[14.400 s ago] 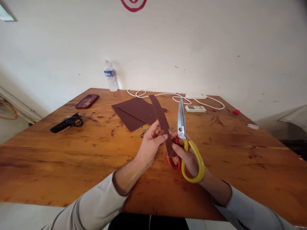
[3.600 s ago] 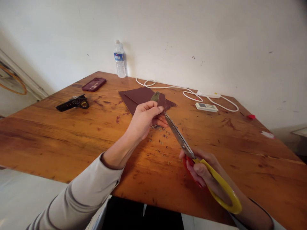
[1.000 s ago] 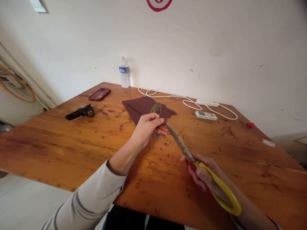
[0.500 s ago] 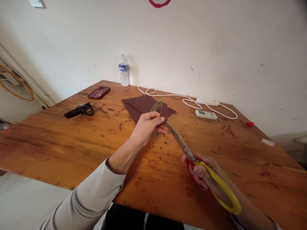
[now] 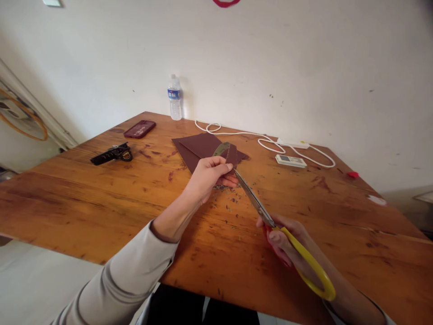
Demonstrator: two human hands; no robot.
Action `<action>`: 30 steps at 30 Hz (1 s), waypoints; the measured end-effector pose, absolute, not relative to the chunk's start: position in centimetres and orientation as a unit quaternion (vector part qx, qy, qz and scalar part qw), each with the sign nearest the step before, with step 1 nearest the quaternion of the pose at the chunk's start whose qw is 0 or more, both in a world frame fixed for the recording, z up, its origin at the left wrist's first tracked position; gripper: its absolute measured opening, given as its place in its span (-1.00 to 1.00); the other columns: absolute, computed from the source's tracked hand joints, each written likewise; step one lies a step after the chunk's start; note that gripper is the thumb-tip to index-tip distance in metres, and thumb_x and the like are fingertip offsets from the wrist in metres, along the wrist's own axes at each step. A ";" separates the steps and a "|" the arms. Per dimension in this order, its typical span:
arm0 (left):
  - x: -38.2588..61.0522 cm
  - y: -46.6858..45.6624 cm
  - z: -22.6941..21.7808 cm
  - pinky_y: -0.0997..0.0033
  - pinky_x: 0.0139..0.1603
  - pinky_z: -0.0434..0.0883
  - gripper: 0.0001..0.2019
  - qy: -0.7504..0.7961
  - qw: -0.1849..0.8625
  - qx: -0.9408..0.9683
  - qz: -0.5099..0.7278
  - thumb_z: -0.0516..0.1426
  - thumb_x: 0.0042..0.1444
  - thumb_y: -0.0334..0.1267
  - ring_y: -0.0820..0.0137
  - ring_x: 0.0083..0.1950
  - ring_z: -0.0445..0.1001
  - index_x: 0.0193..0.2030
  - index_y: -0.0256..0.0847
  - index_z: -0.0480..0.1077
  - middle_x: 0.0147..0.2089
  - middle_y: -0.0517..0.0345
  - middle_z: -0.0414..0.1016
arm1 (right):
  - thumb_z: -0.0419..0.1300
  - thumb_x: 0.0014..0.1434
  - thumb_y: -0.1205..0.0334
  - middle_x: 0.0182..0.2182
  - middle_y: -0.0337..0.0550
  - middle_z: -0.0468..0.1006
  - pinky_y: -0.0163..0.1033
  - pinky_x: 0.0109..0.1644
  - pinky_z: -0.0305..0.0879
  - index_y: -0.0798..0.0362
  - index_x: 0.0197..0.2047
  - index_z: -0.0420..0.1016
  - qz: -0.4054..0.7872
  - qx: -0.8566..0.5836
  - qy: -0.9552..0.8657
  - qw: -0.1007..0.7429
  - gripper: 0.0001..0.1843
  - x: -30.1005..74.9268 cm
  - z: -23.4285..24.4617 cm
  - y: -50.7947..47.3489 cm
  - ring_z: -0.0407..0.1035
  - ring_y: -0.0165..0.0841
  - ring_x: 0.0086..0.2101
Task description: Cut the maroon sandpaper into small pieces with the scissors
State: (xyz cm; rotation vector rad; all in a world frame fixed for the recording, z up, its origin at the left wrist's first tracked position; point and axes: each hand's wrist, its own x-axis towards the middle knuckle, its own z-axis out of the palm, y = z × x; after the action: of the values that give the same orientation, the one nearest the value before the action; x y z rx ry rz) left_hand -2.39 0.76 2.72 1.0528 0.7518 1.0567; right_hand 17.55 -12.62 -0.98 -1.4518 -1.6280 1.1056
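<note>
My left hand (image 5: 207,176) is closed on a folded strip of dark brown sandpaper (image 5: 228,153), held just above the wooden table (image 5: 101,198). My right hand (image 5: 287,243) grips the red and yellow handles of a large pair of scissors (image 5: 287,239). The scissor blades (image 5: 252,198) reach up and left to the strip, right beside my left fingertips. Small brown cuttings (image 5: 230,203) lie scattered on the table under the strip.
Brown sandpaper sheets (image 5: 196,149) lie behind the strip. A water bottle (image 5: 174,98) stands at the wall, with a dark red phone (image 5: 139,129) and a black tool (image 5: 111,154) at the left. A white cable (image 5: 257,137), a small white device (image 5: 287,160) and a red cap (image 5: 353,174) lie at the right.
Over the last second my hands, the strip and the scissors have barely moved. Compared with 14 seconds ago, the long strip is folded short and the scissors now point at it.
</note>
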 end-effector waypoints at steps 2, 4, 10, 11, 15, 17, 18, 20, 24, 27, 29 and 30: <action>-2.4 0.8 2.6 0.50 -0.47 0.51 -0.77 0.332 0.673 0.465 0.470 0.15 0.12 -0.47 0.43 -0.56 0.53 -0.55 -0.29 0.32 -0.59 0.10 0.47 | 0.14 0.27 -0.19 -0.65 -0.45 0.17 -0.30 -0.60 -0.02 0.03 -0.17 0.41 0.425 -0.559 -0.621 0.346 -0.58 17.5 -1.1 -12.5 0.01 -0.46 -0.68; -2.4 0.8 2.5 0.50 -0.47 0.51 -0.78 0.329 0.675 0.461 0.472 0.16 0.11 -0.46 0.43 -0.56 0.53 -0.55 -0.29 0.33 -0.60 0.10 0.47 | 0.14 0.25 -0.22 -0.66 -0.45 0.16 -0.31 -0.63 -0.05 0.02 -0.19 0.41 0.426 -0.559 -0.621 0.347 -0.56 17.4 -1.2 -12.4 0.00 -0.47 -0.69; -2.2 0.9 2.3 0.49 -0.49 0.50 -0.80 0.320 0.682 0.449 0.480 0.17 0.09 -0.46 0.42 -0.56 0.53 -0.55 -0.30 0.36 -0.59 0.08 0.49 | 0.13 0.26 -0.28 -0.68 -0.45 0.18 -0.32 -0.61 -0.04 0.04 -0.18 0.42 0.418 -0.554 -0.628 0.352 -0.50 17.4 -1.3 -12.5 0.00 -0.49 -0.69; -2.2 1.0 2.3 0.49 -0.50 0.50 -0.80 0.321 0.683 0.448 0.480 0.16 0.09 -0.46 0.42 -0.56 0.53 -0.55 -0.30 0.36 -0.59 0.07 0.49 | 0.13 0.25 -0.31 -0.66 -0.44 0.18 -0.32 -0.60 -0.02 0.04 -0.17 0.42 0.424 -0.549 -0.628 0.353 -0.47 17.4 -1.3 -12.6 0.02 -0.49 -0.69; -2.0 0.8 2.4 0.50 -0.51 0.47 -0.79 0.325 0.679 0.444 0.485 0.17 0.09 -0.45 0.44 -0.58 0.50 -0.56 -0.30 0.37 -0.60 0.06 0.50 | 0.06 0.23 -0.41 -0.60 -0.40 0.20 -0.34 -0.62 0.00 0.05 -0.07 0.43 0.473 -0.531 -0.599 0.368 -0.35 17.4 -1.5 -13.1 0.02 -0.48 -0.67; -1.9 0.7 2.4 0.51 -0.51 0.46 -0.79 0.328 0.678 0.437 0.491 0.17 0.09 -0.44 0.45 -0.58 0.50 -0.56 -0.29 0.36 -0.59 0.06 0.50 | 0.02 0.25 -0.42 -0.59 -0.39 0.20 -0.34 -0.60 0.04 0.04 0.01 0.42 0.494 -0.528 -0.577 0.381 -0.32 17.3 -1.6 -13.5 0.05 -0.46 -0.64; -1.8 0.6 2.4 0.51 -0.50 0.46 -0.79 0.328 0.679 0.433 0.494 0.17 0.09 -0.44 0.45 -0.58 0.50 -0.56 -0.29 0.36 -0.59 0.07 0.50 | 0.02 0.24 -0.43 -0.57 -0.38 0.22 -0.34 -0.59 0.06 0.04 0.02 0.42 0.501 -0.522 -0.574 0.383 -0.30 17.3 -1.6 -13.6 0.06 -0.47 -0.64; -1.7 0.3 2.4 0.50 -0.50 0.46 -0.80 0.327 0.680 0.424 0.501 0.19 0.08 -0.41 0.45 -0.59 0.48 -0.55 -0.28 0.35 -0.59 0.07 0.50 | 0.03 0.23 -0.44 -0.53 -0.36 0.25 -0.35 -0.59 0.07 0.04 0.02 0.42 0.499 -0.511 -0.584 0.386 -0.30 17.3 -1.7 -13.8 0.07 -0.48 -0.64; -1.3 0.0 2.2 0.50 -0.50 0.44 -0.77 0.329 0.675 0.410 0.517 0.23 0.07 -0.37 0.46 -0.60 0.46 -0.55 -0.25 0.32 -0.60 0.09 0.49 | 0.03 0.26 -0.41 -0.52 -0.33 0.28 -0.34 -0.59 0.06 0.05 -0.04 0.45 0.436 -0.506 -0.627 0.400 -0.34 17.4 -2.0 -13.6 0.11 -0.48 -0.63; -1.2 -0.2 2.1 0.52 -0.50 0.43 -0.76 0.323 0.673 0.405 0.528 0.23 0.07 -0.36 0.49 -0.60 0.44 -0.57 -0.25 0.32 -0.59 0.09 0.49 | 0.06 0.25 -0.41 -0.56 -0.36 0.27 -0.35 -0.61 0.02 0.04 -0.06 0.45 0.416 -0.506 -0.641 0.400 -0.35 17.4 -2.0 -13.3 0.09 -0.48 -0.64; -1.1 -0.2 2.0 0.52 -0.50 0.43 -0.76 0.318 0.674 0.400 0.534 0.22 0.07 -0.36 0.50 -0.60 0.43 -0.57 -0.25 0.32 -0.59 0.09 0.49 | 0.06 0.24 -0.41 -0.57 -0.38 0.25 -0.35 -0.62 -0.01 0.03 -0.05 0.43 0.415 -0.506 -0.645 0.396 -0.36 17.4 -2.1 -13.2 0.05 -0.50 -0.65; -1.0 -0.3 2.0 0.52 -0.50 0.42 -0.76 0.316 0.674 0.398 0.536 0.22 0.07 -0.36 0.50 -0.60 0.43 -0.57 -0.25 0.32 -0.59 0.10 0.49 | 0.06 0.24 -0.41 -0.57 -0.39 0.25 -0.35 -0.62 -0.01 0.03 -0.05 0.42 0.411 -0.508 -0.646 0.394 -0.36 17.3 -2.1 -13.2 0.04 -0.50 -0.66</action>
State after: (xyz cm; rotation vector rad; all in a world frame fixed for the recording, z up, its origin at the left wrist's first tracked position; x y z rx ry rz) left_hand -1.04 -0.26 1.97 0.8950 0.7115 1.2064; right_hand 17.35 -13.16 -2.13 -1.2878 -1.6387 1.0431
